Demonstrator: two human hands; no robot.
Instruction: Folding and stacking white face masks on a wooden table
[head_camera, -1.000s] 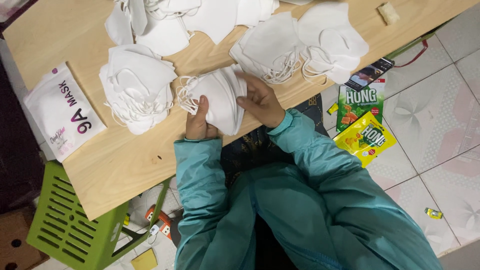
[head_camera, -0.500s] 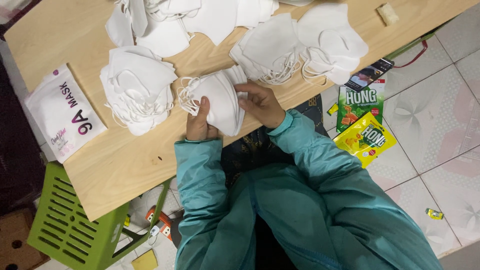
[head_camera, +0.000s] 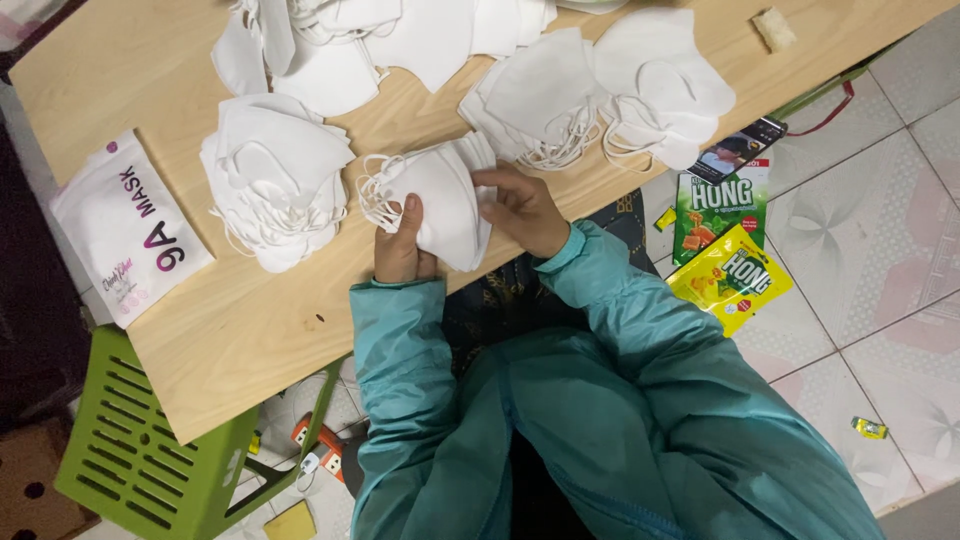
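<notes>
Left hand (head_camera: 402, 245) grips a small stack of white folded face masks (head_camera: 440, 205), thumb on top, fingers closed under the lower end. Right hand (head_camera: 525, 208) is partly closed, fingertips pinching the stack's right edge. The stack sits at the near edge of the wooden tabletop (head_camera: 240, 340), about mid-length, lower end hanging slightly past that edge.

Long axis of the stack runs roughly near-to-far, tilted a little; rounded nose end points toward the person, ear loops (head_camera: 375, 190) bunch at the far-left end.

Risks, as a judgement: the loose loops could snag on the neighbouring pile of masks (head_camera: 275, 190) just left and drag pieces along; the stack is held only at the edges, so inner masks could fan out or slip off the table edge to the floor, where snack packets (head_camera: 728, 235) lie.

Further back: another mask heap (head_camera: 600, 95) right of centre and more masks (head_camera: 390, 35) along the far edge. A sealed mask pouch (head_camera: 125, 230) lies near the left edge. A green plastic stool (head_camera: 140, 450) stands below the table's near-left corner.
</notes>
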